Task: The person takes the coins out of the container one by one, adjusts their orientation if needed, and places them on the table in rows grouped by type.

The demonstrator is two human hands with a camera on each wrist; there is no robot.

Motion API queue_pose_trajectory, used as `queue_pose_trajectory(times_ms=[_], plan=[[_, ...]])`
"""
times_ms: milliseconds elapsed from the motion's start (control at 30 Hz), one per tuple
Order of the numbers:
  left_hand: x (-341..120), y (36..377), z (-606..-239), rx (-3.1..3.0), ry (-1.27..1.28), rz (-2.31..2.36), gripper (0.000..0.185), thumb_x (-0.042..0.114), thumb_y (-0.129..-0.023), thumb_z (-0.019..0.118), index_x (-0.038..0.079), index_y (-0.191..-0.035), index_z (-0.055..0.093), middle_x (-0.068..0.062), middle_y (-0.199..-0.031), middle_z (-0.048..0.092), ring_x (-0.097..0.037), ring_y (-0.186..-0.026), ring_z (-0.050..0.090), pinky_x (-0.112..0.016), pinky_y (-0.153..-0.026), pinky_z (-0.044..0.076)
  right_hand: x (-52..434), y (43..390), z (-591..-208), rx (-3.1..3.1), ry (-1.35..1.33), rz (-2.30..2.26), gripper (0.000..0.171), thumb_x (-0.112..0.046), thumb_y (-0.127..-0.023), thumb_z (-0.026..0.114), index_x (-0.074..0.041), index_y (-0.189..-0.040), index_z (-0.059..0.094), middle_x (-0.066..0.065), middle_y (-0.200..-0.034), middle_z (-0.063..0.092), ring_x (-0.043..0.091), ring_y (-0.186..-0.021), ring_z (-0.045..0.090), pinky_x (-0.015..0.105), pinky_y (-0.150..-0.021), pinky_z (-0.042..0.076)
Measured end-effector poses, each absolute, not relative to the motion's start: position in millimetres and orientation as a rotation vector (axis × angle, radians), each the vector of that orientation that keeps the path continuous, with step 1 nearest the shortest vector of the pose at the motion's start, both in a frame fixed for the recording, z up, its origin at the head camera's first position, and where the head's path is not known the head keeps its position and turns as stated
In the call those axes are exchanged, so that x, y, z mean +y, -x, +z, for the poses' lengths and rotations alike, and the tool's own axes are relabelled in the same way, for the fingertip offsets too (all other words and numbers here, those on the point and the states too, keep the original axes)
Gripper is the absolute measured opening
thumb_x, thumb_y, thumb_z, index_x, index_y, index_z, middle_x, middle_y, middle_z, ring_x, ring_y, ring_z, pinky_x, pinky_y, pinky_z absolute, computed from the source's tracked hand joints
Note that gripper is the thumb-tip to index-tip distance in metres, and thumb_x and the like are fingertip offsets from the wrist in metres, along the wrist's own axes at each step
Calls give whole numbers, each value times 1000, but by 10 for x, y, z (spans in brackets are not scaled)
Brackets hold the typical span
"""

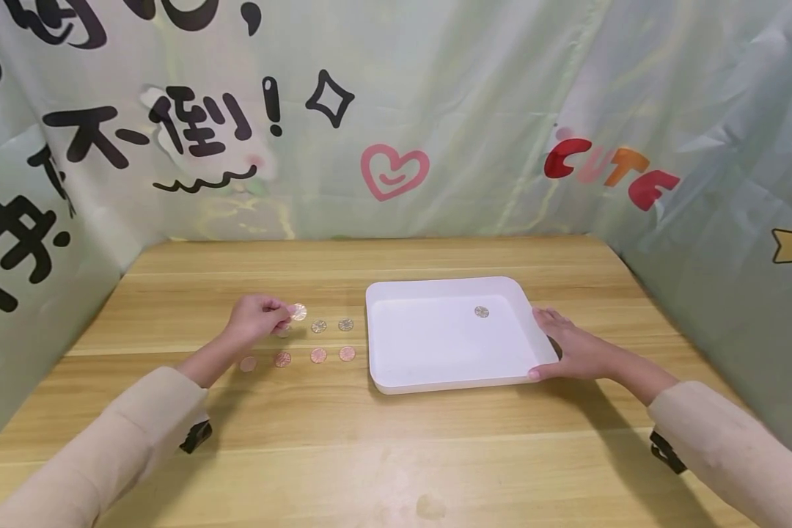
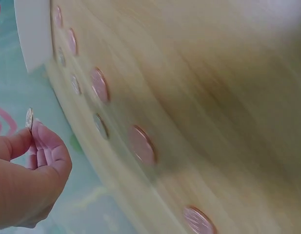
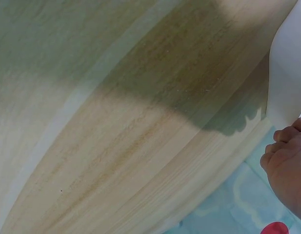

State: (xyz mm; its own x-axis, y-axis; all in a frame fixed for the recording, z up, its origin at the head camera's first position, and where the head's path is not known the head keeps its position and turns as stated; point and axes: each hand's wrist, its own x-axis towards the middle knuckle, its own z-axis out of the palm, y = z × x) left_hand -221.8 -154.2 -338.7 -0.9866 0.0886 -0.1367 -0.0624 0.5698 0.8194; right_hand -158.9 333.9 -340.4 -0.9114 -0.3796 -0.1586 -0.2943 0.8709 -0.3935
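Observation:
My left hand [image 1: 259, 320] pinches a shiny coin [image 1: 298, 312] between thumb and fingertips, raised above the table. The left wrist view shows this coin [image 2: 29, 119] edge-on at the fingertips. Below and beside that hand lie silver-coloured coins [image 1: 318, 326], one partly hidden by the fingers. Closer to me is a row of several copper-coloured coins [image 1: 282, 359]. A shallow white tray [image 1: 429, 383] stands right of the coins, with one silver-coloured coin [image 1: 481, 312] inside. My right hand [image 1: 570, 348] grips the tray's right end, thumb at the near corner and fingers toward the far side.
The wooden table [image 1: 396, 455] has a round pale mark [image 1: 430, 506] near its front. A printed curtain [image 1: 475, 125] hangs behind the table and along both sides.

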Motion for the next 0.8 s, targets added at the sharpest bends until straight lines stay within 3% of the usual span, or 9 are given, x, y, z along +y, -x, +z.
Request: queue_pose_trajectory(times_ms=[267,600,800], plan=[[-1853,2230,-3445,2639,-4,1315,29,19,-93,55,-8,-98,61,0,-75,63,-6,-69,57,-23,-68,54,3351,1601,-3421,2815,503,-538,112,-44,-70,76,15,-141,12,37,-147,13,54,-134,10,66,-104,16],[-2178,2260,-3579,2662,83,1127,24,15,-90,58,-8,-91,64,4,-67,61,-8,-64,51,-20,-60,46,3331,1586,-3406,2815,512,-531,111,-43,-70,76,14,-142,12,37,-146,14,54,-133,12,66,-103,18],[-2257,2283,-3593,2641,117,1059,27,12,-88,61,-14,-93,64,5,-58,58,-6,-54,48,-21,-55,43,3334,1584,-3404,2811,515,-540,111,-42,-71,76,14,-142,12,37,-146,14,54,-133,12,66,-103,17]])
